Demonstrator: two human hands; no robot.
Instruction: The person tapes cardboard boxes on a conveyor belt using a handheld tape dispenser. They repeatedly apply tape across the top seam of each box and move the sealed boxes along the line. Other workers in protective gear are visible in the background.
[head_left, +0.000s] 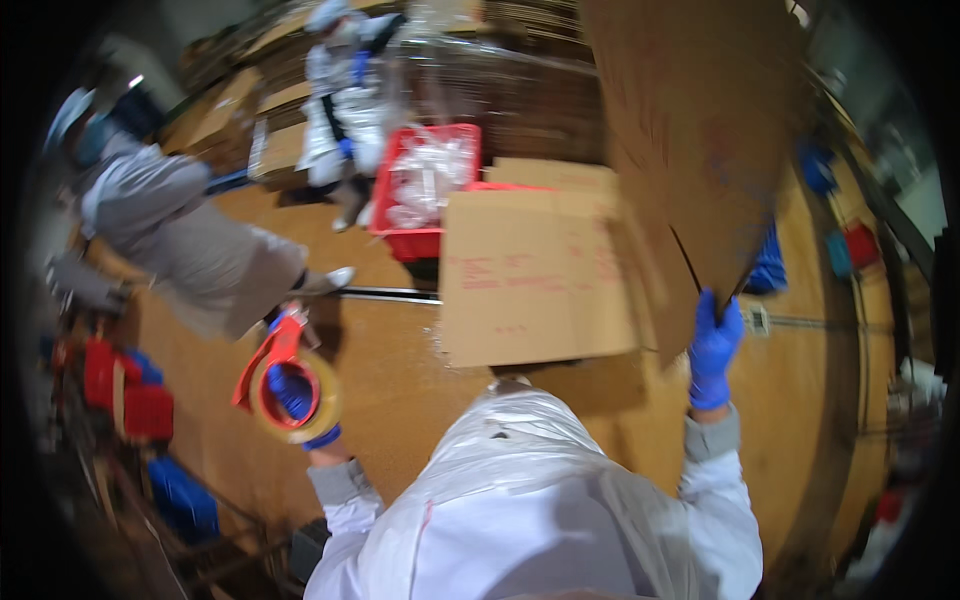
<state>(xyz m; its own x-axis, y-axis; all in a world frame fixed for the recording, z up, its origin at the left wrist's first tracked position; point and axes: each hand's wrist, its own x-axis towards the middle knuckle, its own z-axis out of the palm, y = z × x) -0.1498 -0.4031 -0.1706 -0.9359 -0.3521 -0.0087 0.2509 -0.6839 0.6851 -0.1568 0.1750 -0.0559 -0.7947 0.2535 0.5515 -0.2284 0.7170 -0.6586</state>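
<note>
Blue gloves cover both of my hands. My left hand (290, 392) is closed on a red tape dispenser (284, 338) that carries a wide roll of clear, yellowish tape (328, 400); some of the fingers show through the roll's core. On the right, my right hand (715, 350) grips the lower corner of a large flattened cardboard box (690, 140), which stands up on edge and reaches past the top of the view. In front of me lies a flat cardboard box (540, 275) with red markings, apart from both hands.
Behind the flat box stands a red crate (410, 245) filled with clear plastic. One person in grey (190, 220) is at the left, another in white (345, 100) farther back. Stacked cardboard (540, 95) lines the back. Red bins (145, 408) and a blue one (183, 498) sit at left.
</note>
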